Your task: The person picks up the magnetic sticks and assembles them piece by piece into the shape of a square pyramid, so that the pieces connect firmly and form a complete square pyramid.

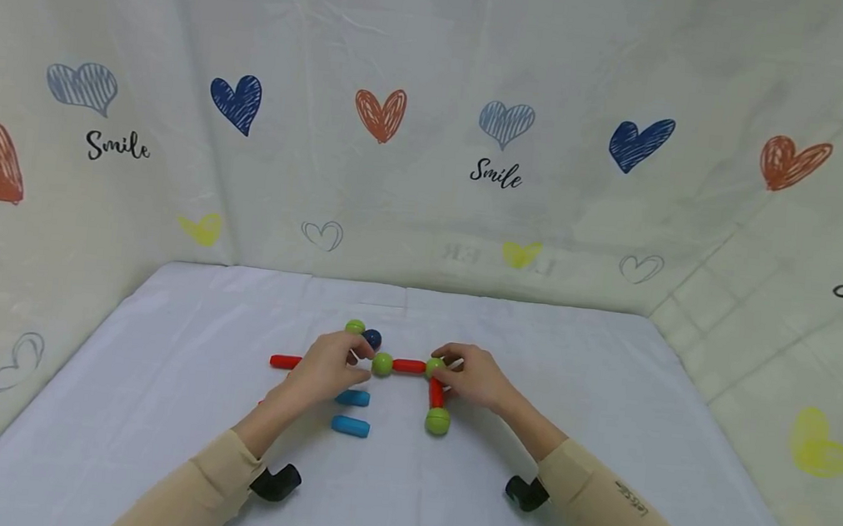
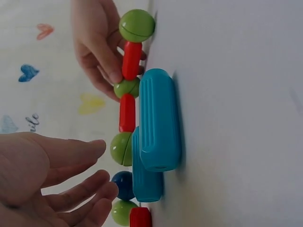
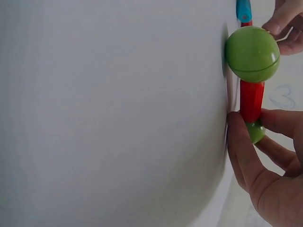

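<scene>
Three green balls and two red rods form an L on the white table. My right hand (image 1: 477, 376) pinches the corner green ball (image 3: 256, 133), its thumb and fingers on either side. One red rod (image 1: 408, 366) runs left from that ball to the left-end green ball (image 1: 382, 365). The other red rod (image 3: 252, 100) reaches toward me, ending in a green ball (image 1: 438, 421). Beside the left-end ball is my left hand (image 1: 326, 363), thumb and fingers apart with nothing between them. A dark blue ball (image 2: 124, 185) lies close to its fingertips.
Two blue rods, a nearer one (image 1: 350, 426) and a farther one (image 1: 354, 397), lie below the left hand. Behind that hand is a loose green ball (image 1: 355, 326), and a red rod (image 1: 285, 361) lies to its left. A heart-printed curtain (image 1: 427, 197) hangs behind the table.
</scene>
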The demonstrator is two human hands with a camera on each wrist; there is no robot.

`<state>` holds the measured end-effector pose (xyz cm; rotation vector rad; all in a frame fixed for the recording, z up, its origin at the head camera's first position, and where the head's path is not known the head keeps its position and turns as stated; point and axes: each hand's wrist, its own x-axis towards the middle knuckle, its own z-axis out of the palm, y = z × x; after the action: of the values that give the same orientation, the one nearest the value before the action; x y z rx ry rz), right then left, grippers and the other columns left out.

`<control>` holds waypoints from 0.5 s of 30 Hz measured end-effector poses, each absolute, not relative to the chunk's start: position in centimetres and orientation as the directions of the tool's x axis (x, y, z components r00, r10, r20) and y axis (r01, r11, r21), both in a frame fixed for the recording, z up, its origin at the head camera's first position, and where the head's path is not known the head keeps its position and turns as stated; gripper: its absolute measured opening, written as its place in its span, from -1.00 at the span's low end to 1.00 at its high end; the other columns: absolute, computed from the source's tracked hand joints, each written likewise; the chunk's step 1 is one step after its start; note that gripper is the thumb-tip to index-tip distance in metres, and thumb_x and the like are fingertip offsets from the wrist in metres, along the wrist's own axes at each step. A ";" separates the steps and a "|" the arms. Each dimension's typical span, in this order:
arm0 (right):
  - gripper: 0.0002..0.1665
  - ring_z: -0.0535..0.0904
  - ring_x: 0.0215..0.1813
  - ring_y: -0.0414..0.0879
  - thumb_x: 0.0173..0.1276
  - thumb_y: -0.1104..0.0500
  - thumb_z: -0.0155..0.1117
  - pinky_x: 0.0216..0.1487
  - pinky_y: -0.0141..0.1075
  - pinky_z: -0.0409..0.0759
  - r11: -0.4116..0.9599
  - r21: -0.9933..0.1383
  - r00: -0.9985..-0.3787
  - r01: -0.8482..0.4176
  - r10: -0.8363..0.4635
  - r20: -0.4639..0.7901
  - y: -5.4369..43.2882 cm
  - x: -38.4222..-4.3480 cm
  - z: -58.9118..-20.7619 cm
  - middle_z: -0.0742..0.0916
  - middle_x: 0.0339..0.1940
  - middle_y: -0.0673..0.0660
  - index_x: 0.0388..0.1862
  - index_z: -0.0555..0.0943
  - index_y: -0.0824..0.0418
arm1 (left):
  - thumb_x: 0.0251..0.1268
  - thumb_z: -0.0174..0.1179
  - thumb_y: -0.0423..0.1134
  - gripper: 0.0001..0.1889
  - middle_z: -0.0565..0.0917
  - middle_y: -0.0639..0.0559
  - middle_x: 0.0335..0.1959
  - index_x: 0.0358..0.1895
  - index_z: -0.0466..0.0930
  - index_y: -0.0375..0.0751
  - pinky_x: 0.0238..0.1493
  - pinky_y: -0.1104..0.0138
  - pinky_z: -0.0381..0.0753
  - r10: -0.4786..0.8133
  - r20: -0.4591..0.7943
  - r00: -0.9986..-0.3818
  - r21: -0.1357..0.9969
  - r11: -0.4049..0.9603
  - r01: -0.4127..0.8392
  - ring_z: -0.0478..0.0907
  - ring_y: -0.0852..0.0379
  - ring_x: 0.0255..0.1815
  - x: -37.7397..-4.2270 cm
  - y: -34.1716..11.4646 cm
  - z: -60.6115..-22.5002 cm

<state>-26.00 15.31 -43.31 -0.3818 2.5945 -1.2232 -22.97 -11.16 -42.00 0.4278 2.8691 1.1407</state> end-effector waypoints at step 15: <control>-0.70 0.69 -0.26 -0.08 0.39 0.21 0.42 -0.26 -0.25 0.74 0.631 -0.770 -0.948 -0.093 -0.293 -0.125 16.7 -25.4 -43.0 0.69 -0.14 0.14 0.04 0.64 0.30 | 0.22 0.47 -0.35 -0.79 0.67 0.10 -0.28 -0.10 0.75 -0.20 -0.15 0.23 0.66 0.374 -0.097 -0.922 0.592 0.767 0.249 0.56 0.10 -0.22 -22.0 -11.5 -41.9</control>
<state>-25.37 16.75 -42.99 -0.3154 2.6148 -1.2152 -22.03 -11.52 -41.87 0.4912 2.7528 0.8784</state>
